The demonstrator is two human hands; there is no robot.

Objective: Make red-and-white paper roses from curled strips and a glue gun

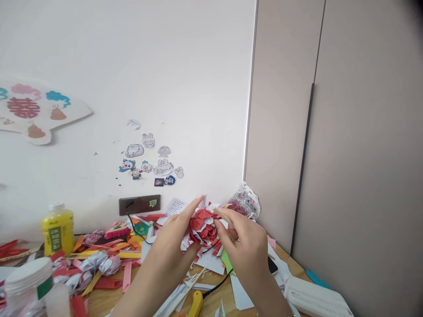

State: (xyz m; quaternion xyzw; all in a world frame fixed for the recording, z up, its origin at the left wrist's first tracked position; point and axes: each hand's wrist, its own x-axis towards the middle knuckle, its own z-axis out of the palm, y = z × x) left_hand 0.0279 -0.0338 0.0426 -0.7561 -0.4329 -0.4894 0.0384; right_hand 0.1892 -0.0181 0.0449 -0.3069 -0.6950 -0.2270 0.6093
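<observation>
A red and white folded-paper flower [203,226] is held up above the cluttered table, between both hands. My left hand [175,233] is closed round its left side, with the thumb below and the fingers along the edge. On the right side, my right hand [239,235] pinches at the flower's edge, thumb and index finger close together near its petals. A pale paper tip rises just above the flower by the left fingertips. The flower's underside is partly hidden.
Folded paper pieces [99,264] crowd the wooden table [109,299]. A yellow bottle [57,231] and a white-lidded jar [29,281] stand left. A yellow-handled corded tool [196,304] lies in front; a white device [313,297] lies right. A black cable runs from the wall socket [140,204].
</observation>
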